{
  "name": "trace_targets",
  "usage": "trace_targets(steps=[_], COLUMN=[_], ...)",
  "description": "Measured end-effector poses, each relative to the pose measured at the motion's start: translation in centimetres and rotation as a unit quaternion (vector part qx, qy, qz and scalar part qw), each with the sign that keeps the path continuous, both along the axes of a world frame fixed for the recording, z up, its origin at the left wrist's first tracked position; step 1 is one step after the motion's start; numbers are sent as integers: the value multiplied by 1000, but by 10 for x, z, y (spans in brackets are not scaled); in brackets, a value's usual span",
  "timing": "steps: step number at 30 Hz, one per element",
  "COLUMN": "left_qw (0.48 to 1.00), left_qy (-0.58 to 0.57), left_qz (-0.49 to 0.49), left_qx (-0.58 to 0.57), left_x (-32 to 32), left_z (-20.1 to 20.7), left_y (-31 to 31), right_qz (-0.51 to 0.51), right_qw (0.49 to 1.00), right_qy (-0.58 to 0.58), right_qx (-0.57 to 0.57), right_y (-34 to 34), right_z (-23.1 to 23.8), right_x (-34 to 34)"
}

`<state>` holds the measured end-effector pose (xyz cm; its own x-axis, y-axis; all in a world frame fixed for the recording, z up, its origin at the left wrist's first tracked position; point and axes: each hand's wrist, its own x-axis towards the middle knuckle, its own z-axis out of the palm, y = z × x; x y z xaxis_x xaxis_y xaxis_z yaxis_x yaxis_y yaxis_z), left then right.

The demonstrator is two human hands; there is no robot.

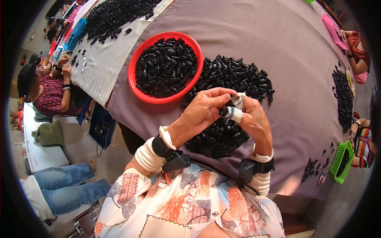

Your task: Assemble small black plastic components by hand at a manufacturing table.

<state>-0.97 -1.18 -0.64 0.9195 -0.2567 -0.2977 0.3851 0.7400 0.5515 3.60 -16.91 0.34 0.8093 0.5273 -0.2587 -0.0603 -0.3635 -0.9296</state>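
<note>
My left hand (202, 109) and my right hand (256, 119) meet in front of my chest, above the table. The left thumb and forefinger are pinched together; what lies between them is too small to make out. A white knitted finger cover with blue stripes (234, 114) sits on a right finger, and a whitish wrap (239, 101) shows at the right fingertips. Next to the cover is a small black part (224, 111), apparently held by the right fingers. Below and beyond the hands spreads a heap of small black parts (238, 77). A round red tray (133, 79) full of them stands at left.
A mauve cloth (301, 79) covers the table. More black parts (115, 18) lie at the far left and along the right edge, near a green basket (337, 174) and a pink basket (332, 29). Other people sit at both sides; someone in jeans (71, 186) is at lower left.
</note>
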Motion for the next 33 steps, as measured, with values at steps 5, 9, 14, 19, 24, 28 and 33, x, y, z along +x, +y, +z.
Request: trace_targets(steps=[5, 9, 14, 19, 24, 28, 33], left_qw=[1000, 1000, 1000, 1000, 999, 998, 999], left_qy=[-15, -15, -10, 3, 12, 11, 18], left_qz=[-8, -6, 3, 14, 15, 12, 15], left_qx=[-11, -10, 12, -7, -50, -59, -47], left_x=[1, 1, -1, -1, -1, -2, -1], left_z=[2, -2, -5, -6, -9, -10, -7], left_y=[1, 0, -3, -2, -2, -3, -5], right_qz=[7, 10, 24, 41, -15, -7, -6], right_qw=[999, 999, 997, 995, 999, 1000, 1000], right_qy=[-15, -45, -66, -92, -22, -22, -18], right_qx=[27, 14, 16, 14, 39, -8, 2], right_y=[-2, -2, -2, 0, -1, -1, -3], right_z=[-2, -10, -6, -6, -6, -1, -6], right_x=[3, 2, 0, 1, -2, -1, 1])
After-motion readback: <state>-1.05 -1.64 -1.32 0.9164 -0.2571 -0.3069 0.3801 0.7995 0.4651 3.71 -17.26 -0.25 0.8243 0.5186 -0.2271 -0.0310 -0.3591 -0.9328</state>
